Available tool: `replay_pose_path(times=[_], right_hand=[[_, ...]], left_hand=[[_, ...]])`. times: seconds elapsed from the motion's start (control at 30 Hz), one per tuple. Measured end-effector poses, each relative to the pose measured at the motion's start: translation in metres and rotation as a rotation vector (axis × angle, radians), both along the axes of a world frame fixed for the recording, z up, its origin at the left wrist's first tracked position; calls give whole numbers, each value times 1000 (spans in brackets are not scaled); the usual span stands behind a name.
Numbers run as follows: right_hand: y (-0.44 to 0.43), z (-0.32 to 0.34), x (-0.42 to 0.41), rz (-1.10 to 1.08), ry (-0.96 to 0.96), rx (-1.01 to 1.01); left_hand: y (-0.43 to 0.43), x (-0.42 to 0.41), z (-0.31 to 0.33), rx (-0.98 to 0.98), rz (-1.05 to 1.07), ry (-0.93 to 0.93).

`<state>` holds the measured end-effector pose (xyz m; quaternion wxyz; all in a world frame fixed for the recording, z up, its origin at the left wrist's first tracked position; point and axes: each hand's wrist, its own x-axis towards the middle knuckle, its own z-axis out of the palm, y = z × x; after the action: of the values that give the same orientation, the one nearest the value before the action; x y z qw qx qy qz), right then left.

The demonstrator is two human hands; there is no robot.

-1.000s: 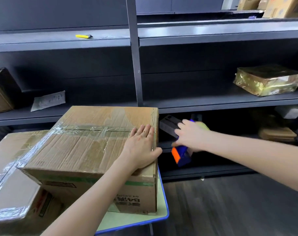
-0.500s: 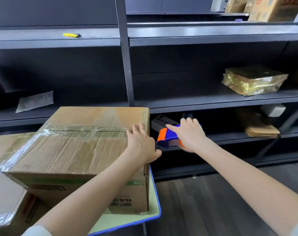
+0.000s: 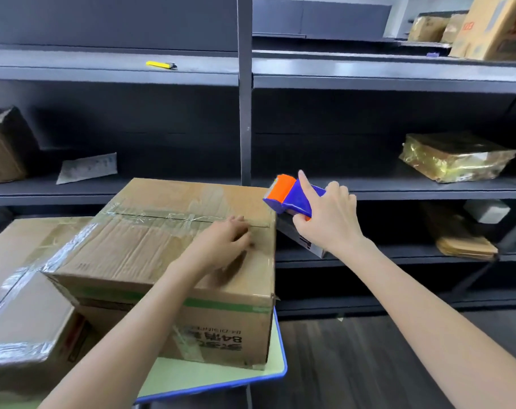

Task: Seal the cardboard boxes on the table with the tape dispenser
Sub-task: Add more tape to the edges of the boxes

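Note:
A large cardboard box [image 3: 150,246] sits on the pale green table [image 3: 209,376], with clear tape along most of its top seam. My left hand [image 3: 224,240] rests flat on the box top near its right end, fingers loosely curled. My right hand [image 3: 327,214] grips a blue and orange tape dispenser [image 3: 289,196], held in the air just past the box's far right corner. A second taped cardboard box [image 3: 24,305] lies lower at the left, partly under the first.
Dark metal shelving [image 3: 245,113] stands right behind the table. On it lie a yellow utility knife [image 3: 161,64], a gold-wrapped parcel [image 3: 454,156], a paper pouch [image 3: 87,168] and brown parcels [image 3: 463,243]. Dark floor [image 3: 354,364] lies right of the table edge.
My right hand lifted the tape dispenser from the lower shelf level up to the box's top right corner. My left hand slid slightly back from the box's right edge.

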<state>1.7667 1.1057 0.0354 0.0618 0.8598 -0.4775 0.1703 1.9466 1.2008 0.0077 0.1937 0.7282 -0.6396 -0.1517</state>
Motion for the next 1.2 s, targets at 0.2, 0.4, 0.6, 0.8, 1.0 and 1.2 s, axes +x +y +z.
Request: replay_pose_path(times=[0.2,0.4,0.6,0.8,1.0,1.2], right_hand=[[33,-1,74,200,-170,-265],[55,-23,138,143,-109,-443],[54,-44,149,179,-56,-326],[70,-43,159,150,-17,-358],[126,-48,192,358,4,-42],[134,-64,200,282,92,192]], left_hand=[[41,76,-7,14,154,-129],[65,137,-8,137,290,-315],[62,147,-25,159,245,-365],[59,179,-13,0,302,-319],[70,202,-25,172,363,-229],[74,200,-29,138,382,-212]])
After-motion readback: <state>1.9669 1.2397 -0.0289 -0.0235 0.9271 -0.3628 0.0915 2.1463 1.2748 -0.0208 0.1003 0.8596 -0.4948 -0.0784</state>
